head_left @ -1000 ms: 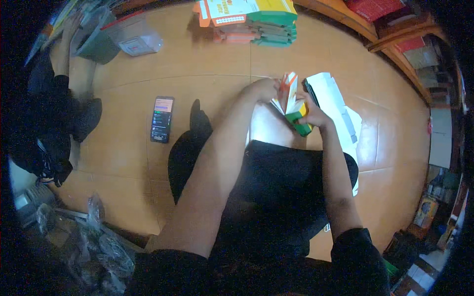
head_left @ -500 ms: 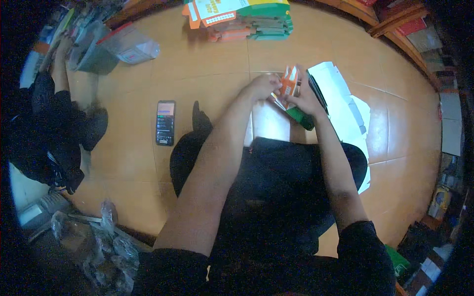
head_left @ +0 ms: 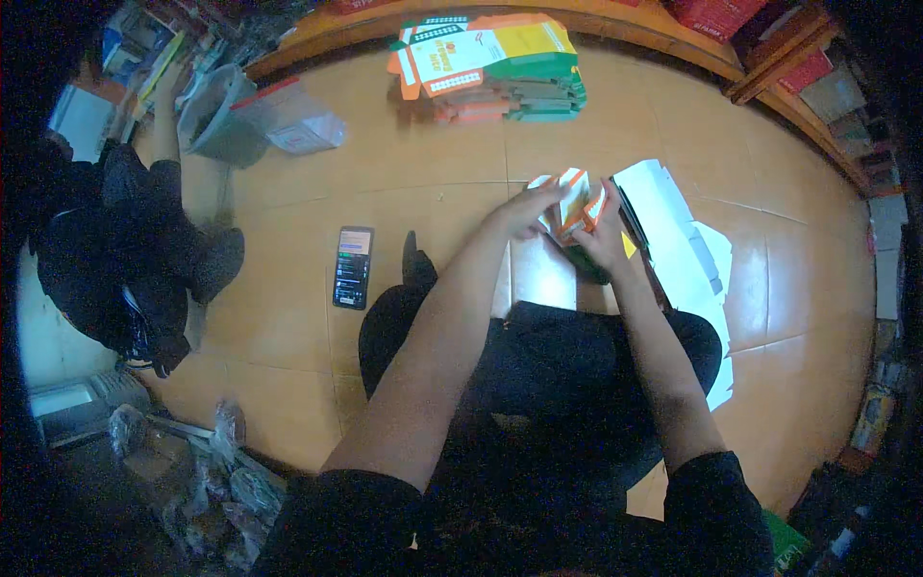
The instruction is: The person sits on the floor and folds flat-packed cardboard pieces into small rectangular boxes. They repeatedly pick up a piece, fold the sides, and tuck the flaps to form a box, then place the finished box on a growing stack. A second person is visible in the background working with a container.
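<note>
Above my lap, both hands hold a small orange, white and green folding carton [head_left: 575, 197]. Its end flaps stand up and spread, showing pale inner faces. My left hand [head_left: 527, 212] grips the carton's left side, its fingers partly hidden by the flaps. From the right, my right hand [head_left: 606, 238] closes around the other side, thumb toward the middle. The carton's green lower part hangs below my hands, close to my lap. Just right of my right hand lies a pile of flattened cartons [head_left: 668, 216], white side up, running back beside my right knee.
A stack of flattened printed cartons [head_left: 534, 53] lies ahead on the tiled floor [head_left: 433, 154]. A phone [head_left: 354, 269] with a lit screen rests left of my knee. Farther left, another person [head_left: 125, 231] sits by a tub [head_left: 226, 125] and a clear plastic bag [head_left: 303, 125]. Wooden shelving [head_left: 663, 38] borders the far side.
The carton's flaps have spread apart, showing more of its pale inside. My hands still hold it. The whole view has shifted, so everything sits lower and somewhat to the right.
</note>
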Action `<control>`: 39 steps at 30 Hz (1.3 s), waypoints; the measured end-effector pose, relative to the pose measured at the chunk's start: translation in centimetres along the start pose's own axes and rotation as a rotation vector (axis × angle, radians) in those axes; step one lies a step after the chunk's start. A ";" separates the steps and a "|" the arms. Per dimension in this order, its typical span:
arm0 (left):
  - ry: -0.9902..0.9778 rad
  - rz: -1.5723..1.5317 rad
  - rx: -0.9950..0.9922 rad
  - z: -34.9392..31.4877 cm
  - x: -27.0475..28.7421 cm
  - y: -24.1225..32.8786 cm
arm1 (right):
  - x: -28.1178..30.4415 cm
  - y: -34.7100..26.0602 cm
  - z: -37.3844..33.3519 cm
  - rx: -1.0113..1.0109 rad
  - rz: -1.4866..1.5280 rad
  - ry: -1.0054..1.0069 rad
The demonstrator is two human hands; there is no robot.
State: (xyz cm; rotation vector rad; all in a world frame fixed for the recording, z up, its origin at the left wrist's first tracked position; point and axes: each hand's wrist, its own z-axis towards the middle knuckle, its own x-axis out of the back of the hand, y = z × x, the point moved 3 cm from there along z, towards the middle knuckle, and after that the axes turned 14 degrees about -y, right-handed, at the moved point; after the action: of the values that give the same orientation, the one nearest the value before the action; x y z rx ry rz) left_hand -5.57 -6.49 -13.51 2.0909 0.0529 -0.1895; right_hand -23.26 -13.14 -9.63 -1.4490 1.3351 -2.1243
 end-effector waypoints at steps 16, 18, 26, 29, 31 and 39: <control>0.374 0.660 0.093 -4.9 -0.7 2.0 | -3.9 -2.4 0.9 -0.197 -0.681 -0.102; 0.517 0.659 0.088 -6.1 -0.7 2.5 | -4.7 -2.6 0.9 -0.270 -0.737 -0.174; 0.450 0.766 0.104 -3.3 0.9 0.5 | -6.5 -4.7 2.0 -0.515 -0.872 -0.444; 0.509 1.038 0.108 -4.4 1.4 -2.9 | -9.6 -1.6 2.6 -0.443 -0.995 -0.412; 0.536 1.188 0.100 -4.3 -2.8 -0.2 | -9.2 7.2 1.2 -0.410 -1.244 -0.190; 0.572 1.338 0.323 -6.7 -0.7 -1.9 | -11.3 3.6 3.2 -0.617 -0.825 -0.524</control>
State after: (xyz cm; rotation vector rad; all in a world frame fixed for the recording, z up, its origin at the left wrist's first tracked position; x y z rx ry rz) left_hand -5.76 0.23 -11.71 1.9872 -1.0499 1.2516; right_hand -16.17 -9.80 -19.09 -2.9606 1.3577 -1.4653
